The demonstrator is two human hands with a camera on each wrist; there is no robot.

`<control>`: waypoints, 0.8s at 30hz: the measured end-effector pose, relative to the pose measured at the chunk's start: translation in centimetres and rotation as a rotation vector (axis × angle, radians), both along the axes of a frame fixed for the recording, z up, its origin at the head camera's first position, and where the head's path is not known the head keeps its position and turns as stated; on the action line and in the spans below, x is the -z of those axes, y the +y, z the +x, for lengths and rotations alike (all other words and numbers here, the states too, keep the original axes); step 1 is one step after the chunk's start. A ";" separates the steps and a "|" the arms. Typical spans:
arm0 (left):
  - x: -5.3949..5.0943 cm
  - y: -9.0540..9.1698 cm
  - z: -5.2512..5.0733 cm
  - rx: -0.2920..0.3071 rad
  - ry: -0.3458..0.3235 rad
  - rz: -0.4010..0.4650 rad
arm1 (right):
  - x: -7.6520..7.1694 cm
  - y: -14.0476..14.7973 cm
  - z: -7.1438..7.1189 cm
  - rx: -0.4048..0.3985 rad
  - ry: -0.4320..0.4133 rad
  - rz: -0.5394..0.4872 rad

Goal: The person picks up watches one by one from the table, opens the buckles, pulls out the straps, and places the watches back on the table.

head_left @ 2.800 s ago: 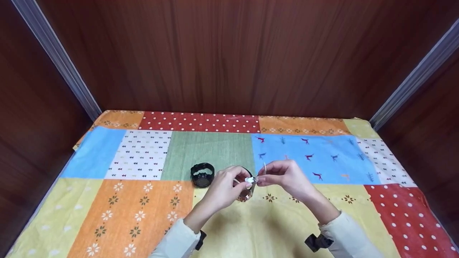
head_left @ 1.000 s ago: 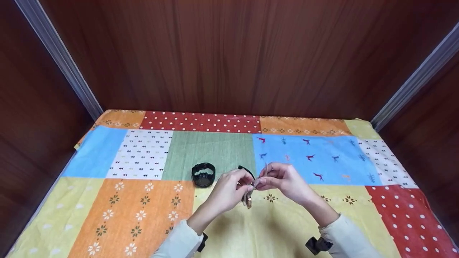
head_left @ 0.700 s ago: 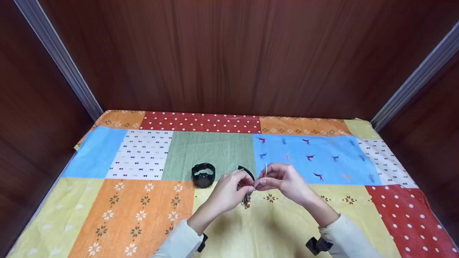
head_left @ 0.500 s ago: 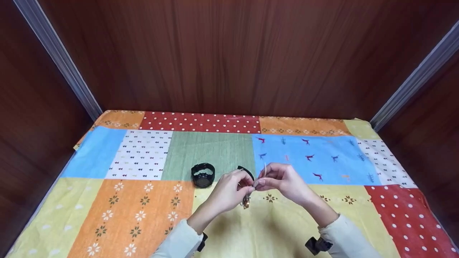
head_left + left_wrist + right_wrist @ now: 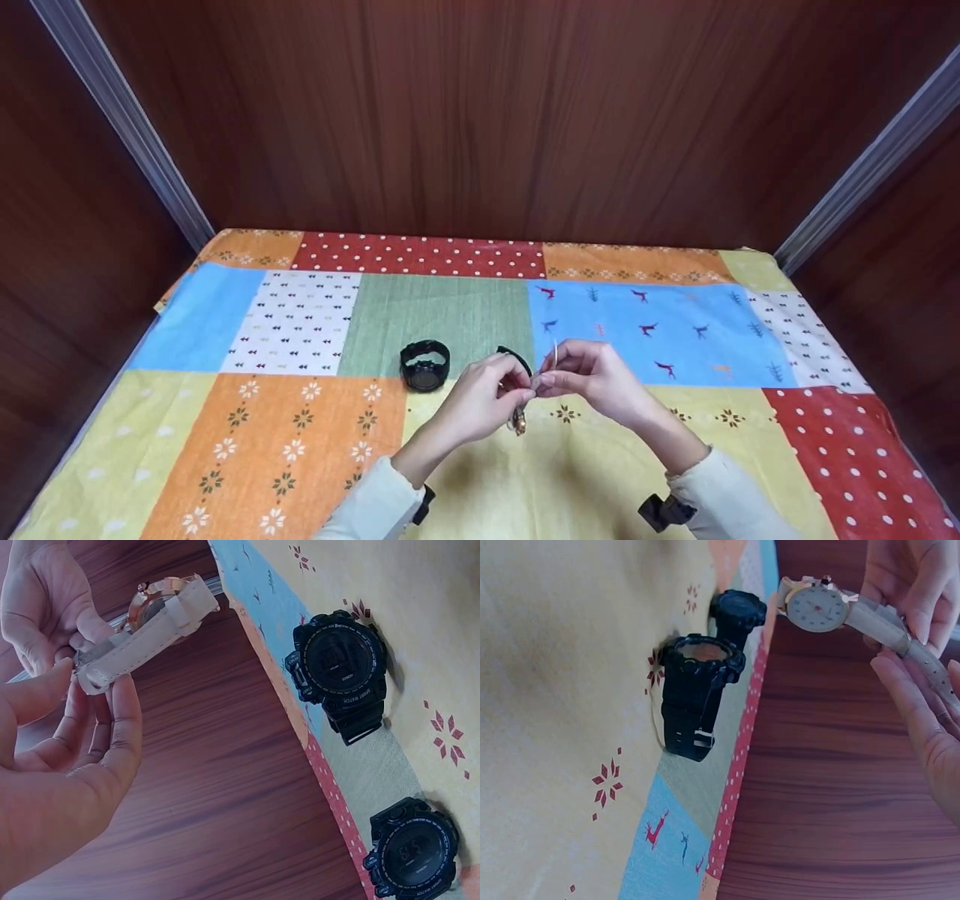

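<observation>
Pinched by fingers and thumbs of both hands: the strap [image 5: 150, 641] of the white-strapped watch [image 5: 817, 611]. Left hand [image 5: 474, 394] and right hand [image 5: 585, 379] are set just beside each other on it; neither is released. Whether the strap is fastened cannot be told. Watch is held up off the cloth, to the right of the left-lying black watch [image 5: 425, 375], with its case [image 5: 520, 425] hung nearer the person than that landmark.

Likely light; strap probably bendable with some spring, small and fiddly to line up. Case looks like polished metal, so probably slippery; glass is best kept from knocks. Best taken by the strap with fingertips, close to the holes [image 5: 930, 669], with the case edge as second choice.

Second black watch [image 5: 339, 664] is placed to the right of the landmark, apart from it. Patchwork cloth [image 5: 300, 427] is spread under the landmark; wood-grained panel [image 5: 450, 112] is set well behind it.

White dial is shown clearly only in right wrist view. Strap stitching is picked up in left wrist view. In head view, second black watch's face is hidden by the left hand; in left wrist view it is shown fully.
</observation>
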State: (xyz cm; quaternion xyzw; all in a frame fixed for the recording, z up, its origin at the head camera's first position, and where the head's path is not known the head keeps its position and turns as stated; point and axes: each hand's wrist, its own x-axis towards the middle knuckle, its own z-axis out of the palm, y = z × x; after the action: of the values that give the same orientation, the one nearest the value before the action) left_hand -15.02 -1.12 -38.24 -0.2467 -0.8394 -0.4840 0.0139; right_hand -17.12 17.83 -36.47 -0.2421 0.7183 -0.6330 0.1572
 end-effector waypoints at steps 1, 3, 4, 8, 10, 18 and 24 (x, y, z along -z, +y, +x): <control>0.0 0.0 0.0 0.000 0.004 0.002 | 0.0 0.0 0.0 -0.002 0.004 -0.003; 0.0 0.1 0.0 -0.002 0.010 0.006 | 0.0 0.0 0.0 -0.001 0.008 -0.003; 0.1 0.1 0.0 -0.002 0.013 0.006 | 0.0 0.0 0.0 -0.003 0.010 -0.006; 0.1 0.1 0.0 0.006 0.016 0.009 | -0.1 -0.1 0.1 -0.002 0.012 -0.013; 0.1 0.1 0.0 0.014 0.013 0.017 | -0.2 -0.1 0.1 0.000 0.014 -0.015; 0.0 -0.4 0.0 0.018 -0.019 0.093 | -0.4 0.2 0.0 0.020 0.033 -0.012; 0.2 -0.7 0.1 0.026 -0.068 0.108 | -0.5 0.3 0.0 0.032 0.024 -0.008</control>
State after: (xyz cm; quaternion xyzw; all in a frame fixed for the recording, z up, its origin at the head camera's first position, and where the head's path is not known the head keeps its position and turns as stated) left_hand -14.92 -1.78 -38.48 -0.2396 -0.8088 -0.5370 -0.0077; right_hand -17.13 18.15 -35.97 -0.2387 0.7212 -0.6355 0.1375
